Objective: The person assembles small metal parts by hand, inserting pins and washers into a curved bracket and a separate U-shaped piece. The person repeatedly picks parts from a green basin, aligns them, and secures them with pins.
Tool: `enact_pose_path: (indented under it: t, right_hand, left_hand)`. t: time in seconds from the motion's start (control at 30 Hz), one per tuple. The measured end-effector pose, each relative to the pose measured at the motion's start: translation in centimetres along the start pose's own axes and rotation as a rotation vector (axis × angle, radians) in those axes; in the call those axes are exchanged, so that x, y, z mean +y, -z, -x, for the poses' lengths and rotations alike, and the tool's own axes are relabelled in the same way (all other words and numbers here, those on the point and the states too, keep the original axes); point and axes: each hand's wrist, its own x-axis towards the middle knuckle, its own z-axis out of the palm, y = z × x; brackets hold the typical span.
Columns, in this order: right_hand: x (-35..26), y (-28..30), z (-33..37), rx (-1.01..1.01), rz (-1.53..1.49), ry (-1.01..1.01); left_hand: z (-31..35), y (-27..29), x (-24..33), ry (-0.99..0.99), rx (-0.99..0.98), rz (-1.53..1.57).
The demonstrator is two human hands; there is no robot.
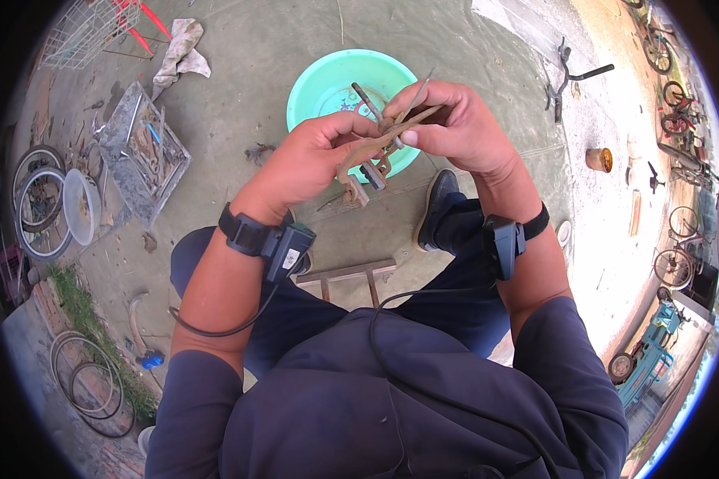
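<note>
Over a mint-green plastic basin [307, 94] on the ground, my two hands hold one rusty metal part between them. It looks like a bicycle brake caliper [351, 164], with curved brown arms, a rod sticking up and small blocks at its lower end. My left hand [315, 152] is closed on its left arm, thumb along the metal. Fingers and thumb of my right hand [459, 128] pinch its upper right end, where a thin strip rises. Parts of the caliper are hidden behind my fingers. The basin holds some liquid or small items I cannot make out.
At left lies a grimy tray [161, 191] of tools, beside a white bowl [82, 206] and bicycle wheels [38, 203]. A wooden stool [347, 273] stands between my legs. Handlebars [566, 80] and a rusty can [598, 160] are at right. A rag [182, 52] lies far left.
</note>
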Motion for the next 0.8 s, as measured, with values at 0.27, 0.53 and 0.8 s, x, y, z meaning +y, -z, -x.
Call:
enact_pose_path:
  t: [0.27,0.53,0.8]
  right_hand:
    - [-0.1,0.4,0.0,0.188,0.139,0.062]
    - [-0.5,-0.1,-0.1,0.093,0.293,-0.029]
    - [-0.2,-0.3,-0.1,0.049,0.362,-0.025]
  left_hand:
    - [1.0,0.7,1.0,-0.179,-0.009,0.108]
    - [0.7,0.3,0.7,-0.226,-0.050,0.047]
    - [0.8,0.6,0.7,-0.132,-0.074,-0.010]
